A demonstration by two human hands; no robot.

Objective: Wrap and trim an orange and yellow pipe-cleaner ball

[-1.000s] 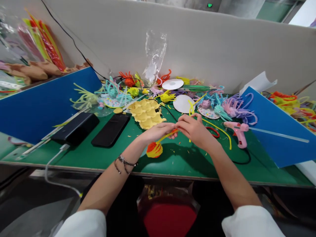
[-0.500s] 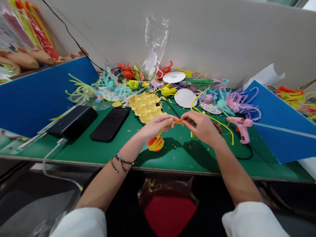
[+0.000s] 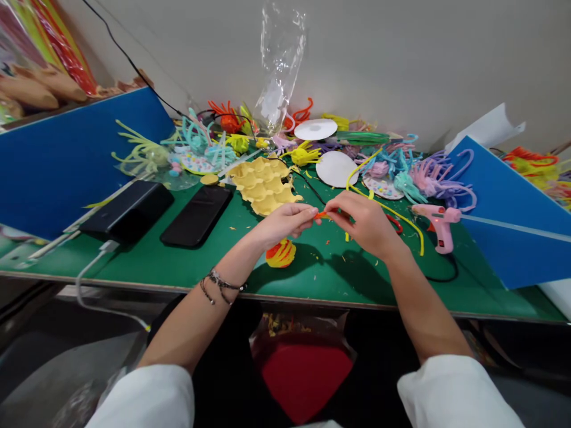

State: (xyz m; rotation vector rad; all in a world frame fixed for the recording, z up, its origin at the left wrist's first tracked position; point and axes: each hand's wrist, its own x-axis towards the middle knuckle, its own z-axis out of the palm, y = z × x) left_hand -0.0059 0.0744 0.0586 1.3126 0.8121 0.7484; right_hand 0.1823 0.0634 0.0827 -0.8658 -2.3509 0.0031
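Note:
My left hand is closed, its thumb and fingers pinching an orange pipe cleaner. From the right, the fingertips of my right hand grip the same strand, close to the left fingertips. Just below my left hand sits a small yellow-and-orange striped ball of fuzzy stems; whether it joins the held strand is hidden by the hand. A long yellow pipe cleaner lies bent on the green table behind my right hand, with a red loop partly covered by that hand.
A pink glue gun lies at right by a blue panel. A yellow egg tray, white discs and several pipe-cleaner bundles crowd the back. At left are a phone and a black box with a cable.
My hands have drawn closer together, and less of the strand shows between them. The yellow length seen under my left hand is now mostly hidden. The view has shifted slightly.

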